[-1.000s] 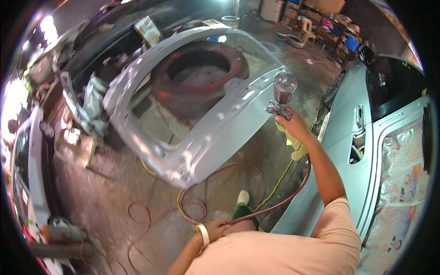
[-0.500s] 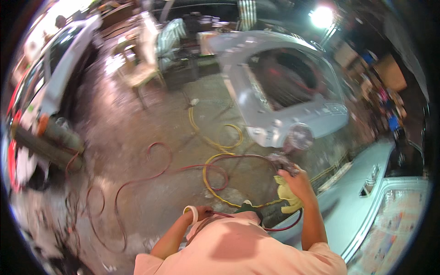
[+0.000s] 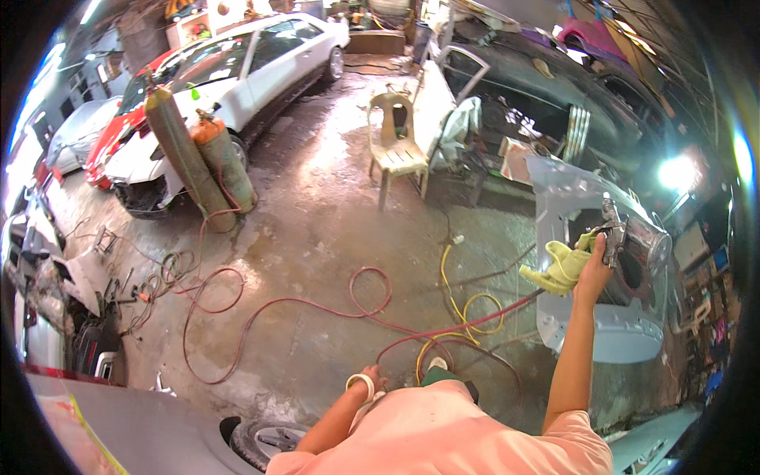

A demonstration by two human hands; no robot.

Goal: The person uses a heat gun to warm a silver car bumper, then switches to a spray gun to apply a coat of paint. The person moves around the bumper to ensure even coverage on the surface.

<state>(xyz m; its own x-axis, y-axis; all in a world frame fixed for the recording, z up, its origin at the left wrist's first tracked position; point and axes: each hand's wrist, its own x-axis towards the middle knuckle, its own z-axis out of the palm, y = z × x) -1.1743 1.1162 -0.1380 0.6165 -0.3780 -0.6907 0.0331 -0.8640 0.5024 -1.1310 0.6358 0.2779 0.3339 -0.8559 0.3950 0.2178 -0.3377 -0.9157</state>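
Note:
My right hand (image 3: 595,271) is raised at the right, fingers closed round a spray gun (image 3: 611,229) with a clear cup (image 3: 653,242). A crumpled yellow-green cloth (image 3: 558,265) hangs between that hand and the gun. From beneath the cloth a red hose (image 3: 475,323) runs down to my left hand (image 3: 370,378), which is low by my body and closed on it; the fingers show only in part. A pale ring (image 3: 362,385) circles my left wrist. Behind the gun stands a light grey car panel (image 3: 590,342) with a large opening, partly hidden by the gun and hand.
Red and yellow hoses (image 3: 448,286) loop over the concrete floor. Two gas cylinders (image 3: 186,150) stand before a white car (image 3: 277,59) at the left. A plastic chair (image 3: 396,150) is farther back. A grey car body part (image 3: 158,419) lies close at lower left; a bright lamp (image 3: 679,172) shines at right.
My view has swung to the right-hand panel's left, bringing the car and cylinders into fuller sight. My right arm has stretched farther out and up with the spray gun and cloth.

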